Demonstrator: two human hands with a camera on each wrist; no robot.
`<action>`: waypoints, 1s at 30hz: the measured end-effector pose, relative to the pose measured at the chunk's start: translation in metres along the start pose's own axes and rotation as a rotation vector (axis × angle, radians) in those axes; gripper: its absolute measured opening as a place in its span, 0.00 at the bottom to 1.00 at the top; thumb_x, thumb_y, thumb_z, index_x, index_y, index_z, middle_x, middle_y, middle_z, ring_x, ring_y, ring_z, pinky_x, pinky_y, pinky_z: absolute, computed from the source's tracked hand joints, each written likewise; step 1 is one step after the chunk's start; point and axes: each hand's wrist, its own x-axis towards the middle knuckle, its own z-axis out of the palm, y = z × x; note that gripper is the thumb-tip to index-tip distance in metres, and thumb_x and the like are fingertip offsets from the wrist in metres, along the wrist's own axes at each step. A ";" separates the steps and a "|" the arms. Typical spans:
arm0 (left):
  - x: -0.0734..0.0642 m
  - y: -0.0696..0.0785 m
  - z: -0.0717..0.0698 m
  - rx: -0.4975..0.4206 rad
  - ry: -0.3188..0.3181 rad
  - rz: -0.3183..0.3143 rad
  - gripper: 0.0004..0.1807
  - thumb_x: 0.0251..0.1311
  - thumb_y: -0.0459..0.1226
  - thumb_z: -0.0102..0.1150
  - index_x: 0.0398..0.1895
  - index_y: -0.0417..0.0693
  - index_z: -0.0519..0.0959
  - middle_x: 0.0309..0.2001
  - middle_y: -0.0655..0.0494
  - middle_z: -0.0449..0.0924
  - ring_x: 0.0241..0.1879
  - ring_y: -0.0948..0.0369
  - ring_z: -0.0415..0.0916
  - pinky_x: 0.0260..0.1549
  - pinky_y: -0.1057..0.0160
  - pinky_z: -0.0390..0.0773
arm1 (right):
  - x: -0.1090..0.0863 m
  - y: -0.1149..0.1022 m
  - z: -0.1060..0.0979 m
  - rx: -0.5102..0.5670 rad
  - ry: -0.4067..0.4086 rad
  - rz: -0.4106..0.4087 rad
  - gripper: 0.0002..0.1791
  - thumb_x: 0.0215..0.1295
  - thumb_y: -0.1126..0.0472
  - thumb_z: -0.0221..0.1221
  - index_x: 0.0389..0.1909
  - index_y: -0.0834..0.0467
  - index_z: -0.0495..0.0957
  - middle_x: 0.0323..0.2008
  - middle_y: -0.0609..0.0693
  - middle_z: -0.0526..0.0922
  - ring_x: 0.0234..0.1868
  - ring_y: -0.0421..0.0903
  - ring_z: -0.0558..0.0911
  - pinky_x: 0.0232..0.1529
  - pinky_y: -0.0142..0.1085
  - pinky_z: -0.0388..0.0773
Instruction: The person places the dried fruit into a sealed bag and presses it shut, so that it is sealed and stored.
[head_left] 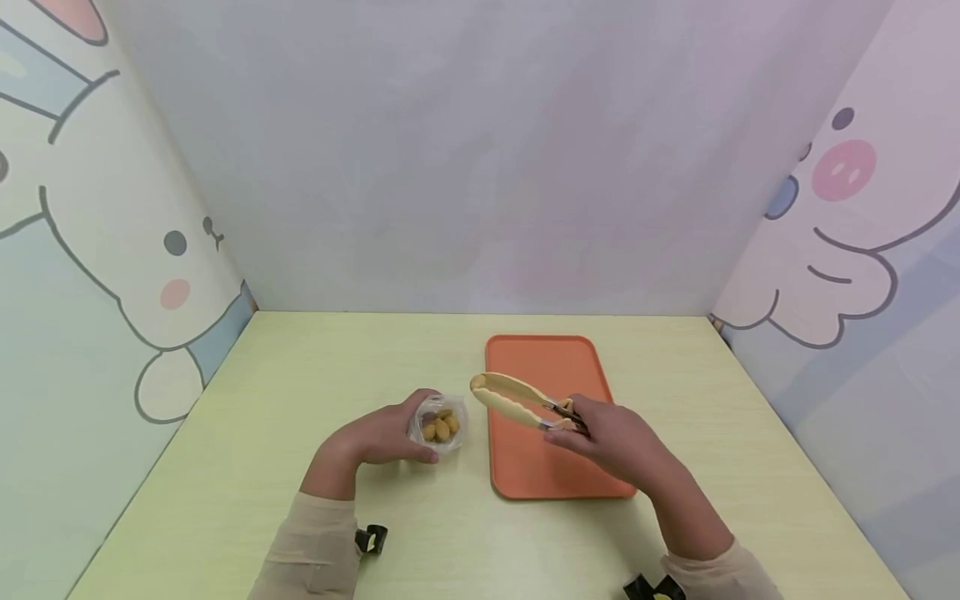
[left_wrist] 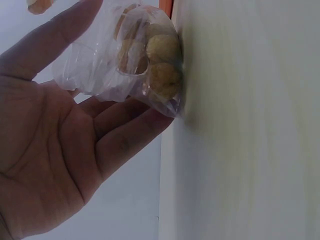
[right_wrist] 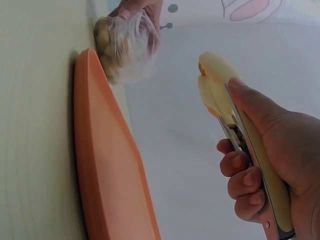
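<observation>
A clear plastic bag (head_left: pixel 414 433) of brown, roundish pieces (head_left: pixel 442 427) stands on the table, its mouth turned up. My left hand (head_left: pixel 386 433) holds it from the left, thumb and fingers around its sides; the palm shows in the left wrist view. My right hand (head_left: pixel 618 437) grips a pair of tongs (right_wrist: pixel 260 170) with cream-coloured heads above the orange tray (head_left: pixel 547 475). The tong heads (head_left: pixel 506 396) point left, towards the bag and higher than it. A small brownish patch shows at their tips; whether it is a held piece I cannot tell.
The tray's raised rim (right_wrist: pixel 82 150) lies just right of the bag on the pale wooden table (head_left: pixel 247 417). A grey wall (head_left: pixel 480 167) closes off the back, and cartoon-printed panels (head_left: pixel 832 208) stand at both sides.
</observation>
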 end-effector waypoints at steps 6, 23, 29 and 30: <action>0.000 0.000 0.000 -0.003 -0.001 0.001 0.49 0.45 0.53 0.75 0.70 0.70 0.57 0.51 0.59 0.73 0.48 0.59 0.71 0.49 0.48 0.71 | 0.002 -0.010 0.012 -0.069 0.060 -0.033 0.27 0.57 0.24 0.52 0.25 0.44 0.65 0.16 0.38 0.59 0.17 0.34 0.53 0.18 0.31 0.53; -0.001 0.001 -0.001 -0.001 -0.002 0.018 0.47 0.45 0.54 0.75 0.68 0.71 0.59 0.55 0.58 0.72 0.52 0.59 0.71 0.52 0.45 0.71 | 0.007 -0.032 0.036 -0.188 0.147 -0.033 0.25 0.56 0.28 0.59 0.37 0.45 0.75 0.14 0.36 0.64 0.14 0.35 0.59 0.17 0.31 0.58; -0.002 0.002 -0.002 0.008 0.002 0.017 0.47 0.45 0.53 0.75 0.68 0.72 0.59 0.57 0.57 0.73 0.54 0.58 0.71 0.52 0.43 0.71 | 0.008 -0.037 0.043 -0.209 0.159 -0.038 0.30 0.56 0.25 0.56 0.37 0.48 0.77 0.15 0.33 0.66 0.15 0.35 0.63 0.18 0.31 0.61; -0.002 0.002 -0.002 0.009 0.003 0.015 0.47 0.45 0.53 0.75 0.69 0.72 0.59 0.58 0.56 0.73 0.54 0.57 0.71 0.52 0.43 0.70 | 0.008 -0.038 0.043 -0.212 0.160 -0.039 0.29 0.56 0.26 0.56 0.37 0.48 0.77 0.15 0.33 0.66 0.15 0.36 0.64 0.18 0.31 0.61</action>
